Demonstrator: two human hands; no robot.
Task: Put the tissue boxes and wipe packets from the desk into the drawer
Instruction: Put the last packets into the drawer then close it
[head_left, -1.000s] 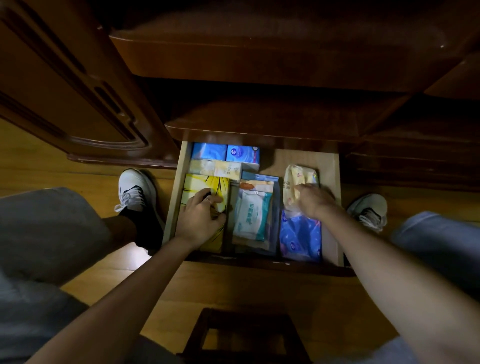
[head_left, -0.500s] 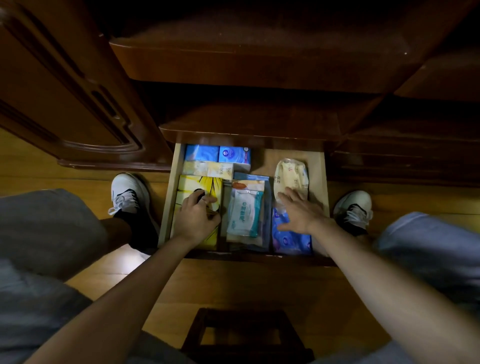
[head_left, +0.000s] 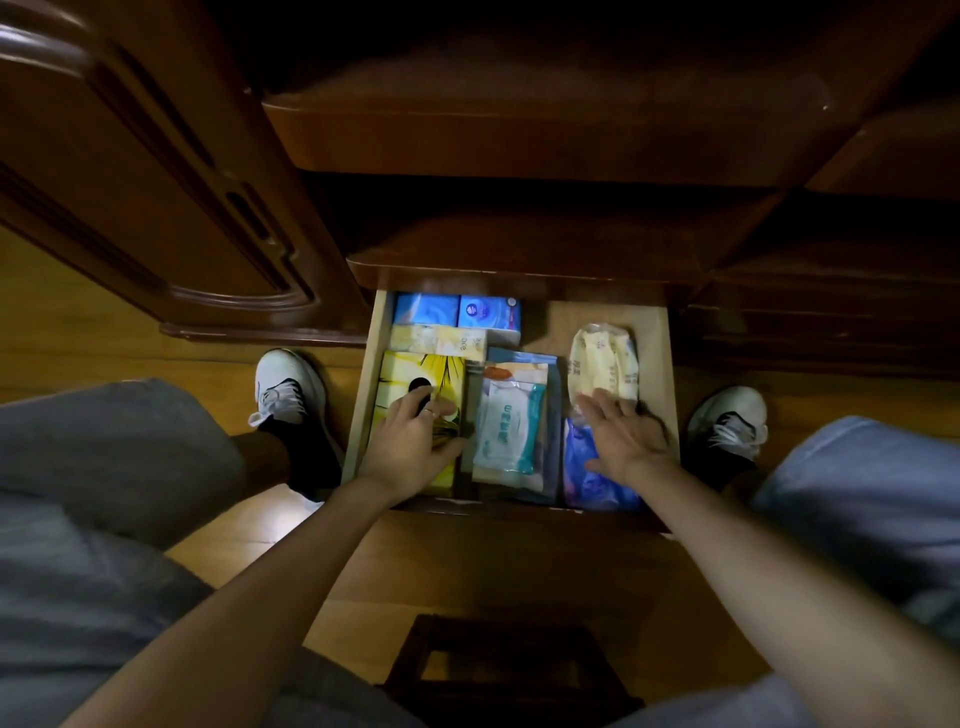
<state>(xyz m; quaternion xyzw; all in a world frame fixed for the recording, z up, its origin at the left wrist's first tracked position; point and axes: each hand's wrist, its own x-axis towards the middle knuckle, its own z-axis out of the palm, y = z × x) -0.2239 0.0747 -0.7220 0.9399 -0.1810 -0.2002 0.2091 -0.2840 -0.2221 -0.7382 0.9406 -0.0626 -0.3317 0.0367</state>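
Left hand (head_left: 415, 436) seemingly grips yellow tissue box (head_left: 410, 374); right hand (head_left: 621, 434) flat, fingers straight.

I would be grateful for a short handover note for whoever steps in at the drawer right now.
Left hand: fingers curled on the yellow tissue box, at the drawer's left.
Right hand: flat and open over the blue packet, fingertips at the pale yellow wipe packet.
Done: boxes and packets lie in the drawer, the teal wipe packet mid-row.
Left: withdraw both hands; the desk top is out of view, so check it.
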